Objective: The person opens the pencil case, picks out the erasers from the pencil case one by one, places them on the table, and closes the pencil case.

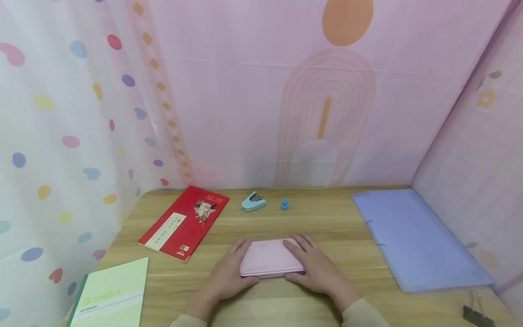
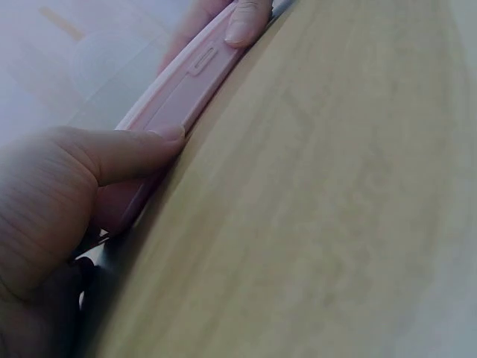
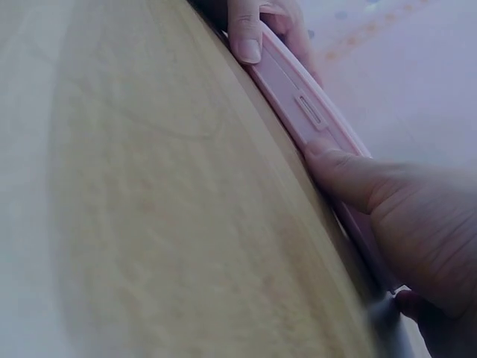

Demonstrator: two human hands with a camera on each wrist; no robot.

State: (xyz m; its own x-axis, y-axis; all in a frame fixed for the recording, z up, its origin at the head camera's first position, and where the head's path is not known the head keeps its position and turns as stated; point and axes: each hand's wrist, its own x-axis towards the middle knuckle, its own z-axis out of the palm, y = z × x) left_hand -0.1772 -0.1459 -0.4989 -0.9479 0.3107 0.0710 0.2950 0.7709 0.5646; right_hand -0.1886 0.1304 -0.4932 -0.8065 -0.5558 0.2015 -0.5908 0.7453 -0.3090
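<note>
A flat pink case (image 1: 267, 256) lies at the front middle of the wooden table, its lid down. My left hand (image 1: 229, 274) grips its left end, the thumb along the front side. At the opposite end my right hand (image 1: 318, 270) holds it the same way, with fingers reaching over the lid's far right corner. In the left wrist view a small rectangular catch shows on the front side of the case (image 2: 168, 104), between the two thumbs. The right wrist view shows that front side (image 3: 287, 86) close over the tabletop. The contents are hidden.
Behind the case stand a light-blue stapler (image 1: 254, 202) and a small blue cone-shaped piece (image 1: 284, 204). To the left lie a red booklet (image 1: 173, 236) and a green notebook (image 1: 110, 295). A blue folder (image 1: 416, 240) and a black binder clip (image 1: 477, 314) are on the right.
</note>
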